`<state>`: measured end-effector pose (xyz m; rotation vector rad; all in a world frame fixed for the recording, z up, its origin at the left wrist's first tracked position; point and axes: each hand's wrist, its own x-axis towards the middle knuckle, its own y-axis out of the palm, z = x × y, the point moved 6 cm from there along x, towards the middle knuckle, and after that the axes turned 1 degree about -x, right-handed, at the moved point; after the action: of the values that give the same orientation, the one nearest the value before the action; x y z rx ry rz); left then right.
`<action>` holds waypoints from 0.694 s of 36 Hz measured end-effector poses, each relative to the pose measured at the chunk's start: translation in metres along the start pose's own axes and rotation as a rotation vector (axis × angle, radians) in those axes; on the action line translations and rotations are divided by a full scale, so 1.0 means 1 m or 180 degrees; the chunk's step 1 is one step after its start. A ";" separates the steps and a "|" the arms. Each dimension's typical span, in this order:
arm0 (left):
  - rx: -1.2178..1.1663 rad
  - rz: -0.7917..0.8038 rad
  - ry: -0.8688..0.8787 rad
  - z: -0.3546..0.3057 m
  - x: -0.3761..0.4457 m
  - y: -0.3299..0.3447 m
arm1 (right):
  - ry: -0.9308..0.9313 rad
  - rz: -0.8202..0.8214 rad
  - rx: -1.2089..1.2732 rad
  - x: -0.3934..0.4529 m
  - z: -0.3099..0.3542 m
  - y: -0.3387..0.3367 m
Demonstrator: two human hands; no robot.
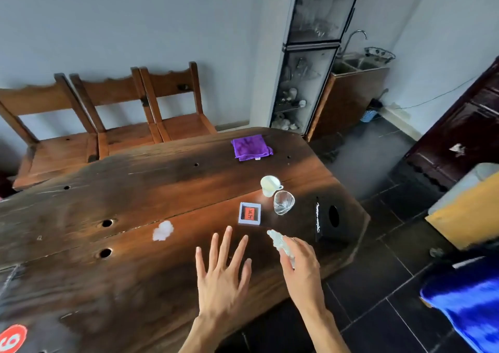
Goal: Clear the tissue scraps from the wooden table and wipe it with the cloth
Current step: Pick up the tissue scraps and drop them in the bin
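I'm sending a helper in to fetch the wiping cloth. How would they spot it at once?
Start at the wooden table and look to its far edge, near the chairs. The cloth lies folded flat there, beyond the cups. It is the only purple thing on the table.

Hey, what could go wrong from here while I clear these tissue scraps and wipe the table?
1. Reaching for the purple cloth could knock over the glass cup or white cup, which sit in between.
2. The tissue scrap lies left of both hands and might be missed.
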<state>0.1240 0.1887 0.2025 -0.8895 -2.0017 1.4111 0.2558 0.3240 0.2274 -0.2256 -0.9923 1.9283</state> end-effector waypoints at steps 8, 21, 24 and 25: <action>0.0101 -0.0113 0.0265 -0.088 -0.024 0.014 | 0.0054 -0.0169 0.0065 -0.031 -0.060 -0.070; 0.0217 -0.0140 0.0872 -0.188 -0.048 0.057 | 0.0395 -0.0613 0.0122 -0.092 -0.139 -0.157; 0.0205 -0.0097 0.1022 -0.204 -0.051 0.061 | 0.0591 -0.0691 0.0060 -0.103 -0.152 -0.169; 0.0203 -0.0081 0.1081 -0.209 -0.051 0.062 | 0.0653 -0.0711 0.0065 -0.107 -0.155 -0.173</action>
<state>0.3241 0.2899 0.2071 -0.9972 -1.6992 1.2098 0.5079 0.3665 0.2247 -0.2827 -0.8250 1.6751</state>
